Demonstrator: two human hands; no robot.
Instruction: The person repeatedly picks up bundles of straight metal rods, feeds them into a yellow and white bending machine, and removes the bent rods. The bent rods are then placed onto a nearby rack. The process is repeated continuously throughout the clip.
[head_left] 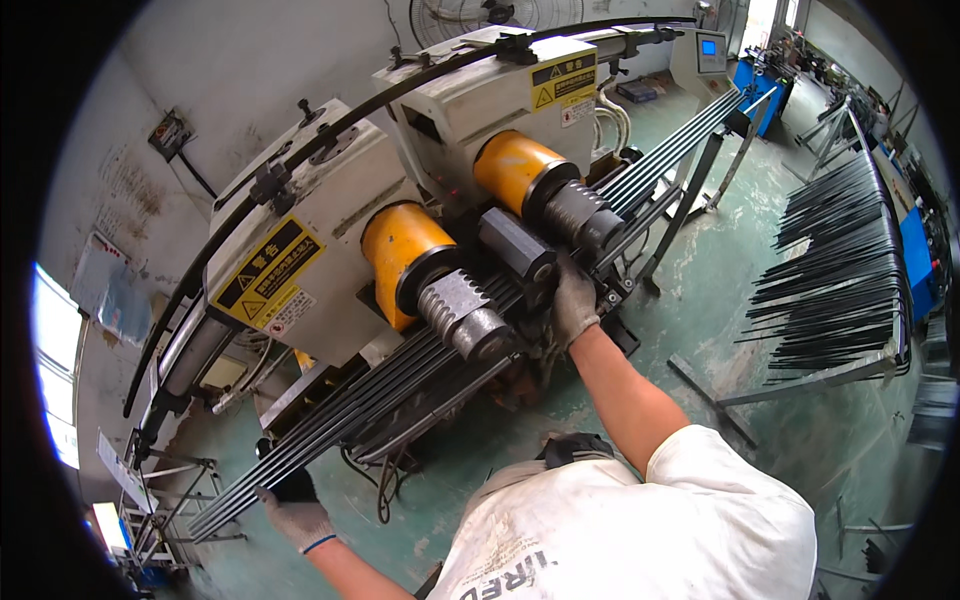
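Note:
Several long, thin dark metal rods lie side by side across the front of a bending machine. At their left end is my left hand, in a grey work glove. One finger or the thumb reaches the nearest rod, and the other fingers are hidden. My right hand, also gloved, reaches in at the front end of a dark hexagonal block. Its fingers are mostly hidden in shadow there. Two orange cylinders with ribbed steel heads stick out on either side of that block.
A rack hung with many bent dark rods stands at the right. Behind the machine's right end is a control box with a blue screen. A curved black hose runs over the machine. A loose metal bar lies on the green floor.

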